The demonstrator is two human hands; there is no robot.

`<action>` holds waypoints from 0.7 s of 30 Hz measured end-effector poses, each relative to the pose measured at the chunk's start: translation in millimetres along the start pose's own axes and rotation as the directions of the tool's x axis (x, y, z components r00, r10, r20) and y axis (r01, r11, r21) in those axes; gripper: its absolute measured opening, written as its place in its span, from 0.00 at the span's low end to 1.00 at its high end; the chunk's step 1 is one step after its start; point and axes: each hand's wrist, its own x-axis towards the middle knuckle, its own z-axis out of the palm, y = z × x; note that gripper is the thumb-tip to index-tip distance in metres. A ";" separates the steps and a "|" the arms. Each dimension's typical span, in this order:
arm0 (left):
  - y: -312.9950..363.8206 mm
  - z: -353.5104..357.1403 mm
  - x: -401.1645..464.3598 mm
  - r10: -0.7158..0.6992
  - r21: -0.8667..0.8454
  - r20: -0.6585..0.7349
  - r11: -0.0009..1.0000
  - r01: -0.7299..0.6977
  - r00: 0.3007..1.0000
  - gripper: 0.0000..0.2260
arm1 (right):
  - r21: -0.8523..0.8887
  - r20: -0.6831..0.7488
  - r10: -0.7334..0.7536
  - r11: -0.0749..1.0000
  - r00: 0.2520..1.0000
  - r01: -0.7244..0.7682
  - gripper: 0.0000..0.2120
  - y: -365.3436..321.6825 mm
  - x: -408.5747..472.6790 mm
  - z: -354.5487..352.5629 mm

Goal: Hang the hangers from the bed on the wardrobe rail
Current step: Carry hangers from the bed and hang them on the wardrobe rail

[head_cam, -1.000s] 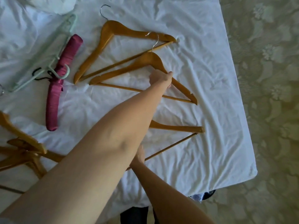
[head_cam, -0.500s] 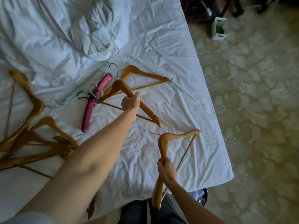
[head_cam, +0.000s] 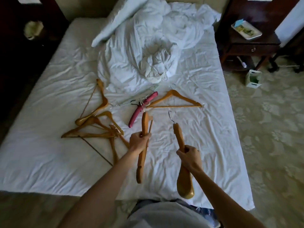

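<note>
My left hand (head_cam: 139,140) grips one wooden hanger (head_cam: 142,155) seen edge-on, held above the white bed (head_cam: 205,132). My right hand (head_cam: 189,155) grips a second wooden hanger (head_cam: 181,160), its metal hook pointing away from me. Still lying on the sheet are a wooden hanger (head_cam: 175,101) at centre right, a pink padded hanger (head_cam: 142,109), a pale plastic hanger (head_cam: 131,100) and a pile of several wooden hangers (head_cam: 97,127) at the left. No wardrobe rail is in view.
A crumpled white duvet (head_cam: 153,51) and a pillow (head_cam: 115,22) fill the head of the bed. A dark nightstand (head_cam: 250,45) with a tray stands at the right, a small white bin (head_cam: 253,79) on the patterned carpet beside it. Dark furniture lines the left.
Both hands have lifted their wooden hangers off the sheet and drawn them back toward me. The view has pulled back and tilted up, showing the whole bed.
</note>
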 end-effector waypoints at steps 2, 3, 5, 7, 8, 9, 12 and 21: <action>-16.6 -11.5 -27.3 0.000 -0.060 -0.051 0.998 -0.003 0.999 0.10 | -0.021 0.062 -0.109 0.994 0.992 0.110 0.05 -19.2 -13.2 5.9; -26.7 -18.7 -40.8 -0.004 -0.083 -0.094 0.997 -0.004 0.996 0.11 | -0.024 0.095 -0.161 0.986 0.982 0.164 0.05 -28.5 -21.6 9.5; -47.5 -33.5 -68.5 -0.037 -0.121 -0.174 0.992 0.016 0.984 0.13 | -0.016 0.162 -0.265 0.963 0.951 0.271 0.03 -46.3 -38.9 17.5; -66.4 -49.1 -96.4 -0.081 -0.193 -0.251 0.981 0.032 0.965 0.14 | -0.006 0.229 -0.342 0.936 0.911 0.353 0.04 -62.7 -55.6 27.0; -76.0 -58.0 -112.7 -0.111 -0.243 -0.299 0.969 0.037 0.948 0.13 | -0.005 0.269 -0.374 0.921 0.888 0.389 0.05 -69.8 -65.4 35.1; -84.2 -67.0 -128.0 -0.133 -0.286 -0.341 0.958 0.031 0.931 0.13 | 0.006 0.307 -0.400 0.908 0.864 0.418 0.07 -76.5 -75.2 43.7; -115.1 -94.2 -167.7 -0.215 -0.380 -0.447 0.925 0.033 0.868 0.13 | 0.035 0.446 -0.447 0.875 0.776 0.483 0.08 -93.7 -107.8 74.6; -260.2 -204.7 -289.9 -0.472 -0.634 -0.634 0.771 -0.061 0.612 0.14 | 0.100 0.753 -0.546 0.645 0.366 0.758 0.05 -127.2 -277.0 234.6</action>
